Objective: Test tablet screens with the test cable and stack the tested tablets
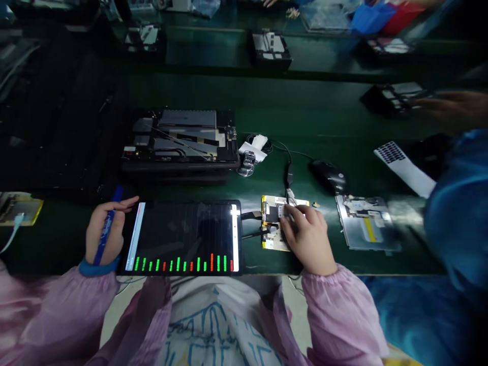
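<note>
A lit tablet screen [183, 236] lies flat at the bench's front edge, showing a row of green and red bars. At its left side is my left hand [104, 229], closed around a blue marker pen [108, 229], with a blue band on the wrist. Two dark ribbon cables join the screen to a circuit board with a yellow-edged battery pack [272, 244]. My right hand [308, 234] rests on the right part of this board, fingertips bent down near a plugged-in cable [290, 175]. Whether those fingers grip the plug is hidden.
Behind the screen stands a stack of opened tablets [186, 137]. A black mouse [328, 175], a metal-backed part [368, 229] and a label strip [406, 168] lie to the right. A co-worker in a blue sleeve [457, 188] sits close there. More device parts [270, 48] sit on the far belt.
</note>
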`<action>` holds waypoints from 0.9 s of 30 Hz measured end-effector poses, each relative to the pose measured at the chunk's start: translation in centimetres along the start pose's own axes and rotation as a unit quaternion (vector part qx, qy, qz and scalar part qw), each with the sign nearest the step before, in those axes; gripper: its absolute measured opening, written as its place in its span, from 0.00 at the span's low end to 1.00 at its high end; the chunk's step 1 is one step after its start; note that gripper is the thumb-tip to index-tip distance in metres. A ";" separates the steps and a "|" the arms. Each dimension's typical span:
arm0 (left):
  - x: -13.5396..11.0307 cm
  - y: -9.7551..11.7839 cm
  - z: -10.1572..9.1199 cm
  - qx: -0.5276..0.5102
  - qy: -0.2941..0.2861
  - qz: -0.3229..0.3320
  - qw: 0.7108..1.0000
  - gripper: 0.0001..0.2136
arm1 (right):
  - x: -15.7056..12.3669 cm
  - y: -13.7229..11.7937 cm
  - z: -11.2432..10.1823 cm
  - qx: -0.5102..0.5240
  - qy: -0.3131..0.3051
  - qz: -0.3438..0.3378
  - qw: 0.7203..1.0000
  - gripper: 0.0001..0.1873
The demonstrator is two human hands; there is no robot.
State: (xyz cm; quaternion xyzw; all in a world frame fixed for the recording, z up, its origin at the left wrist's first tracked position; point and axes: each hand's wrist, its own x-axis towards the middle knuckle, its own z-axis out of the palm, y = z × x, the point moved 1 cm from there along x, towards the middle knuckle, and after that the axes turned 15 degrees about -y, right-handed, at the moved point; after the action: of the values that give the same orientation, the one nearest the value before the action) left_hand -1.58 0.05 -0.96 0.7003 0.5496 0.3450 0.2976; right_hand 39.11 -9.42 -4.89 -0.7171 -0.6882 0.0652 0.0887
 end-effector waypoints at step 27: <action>0.1 0.3 -0.2 -0.072 -0.028 -0.030 0.997 0.13 | 3.9 0.0 -2.9 0.049 -0.240 -0.246 0.938 0.17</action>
State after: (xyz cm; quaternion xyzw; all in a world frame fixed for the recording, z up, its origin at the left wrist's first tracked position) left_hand -1.58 0.08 -0.59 0.6696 0.5355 0.3549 0.3728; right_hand 39.91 -5.59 -1.90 -0.4836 -0.8397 0.2450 -0.0311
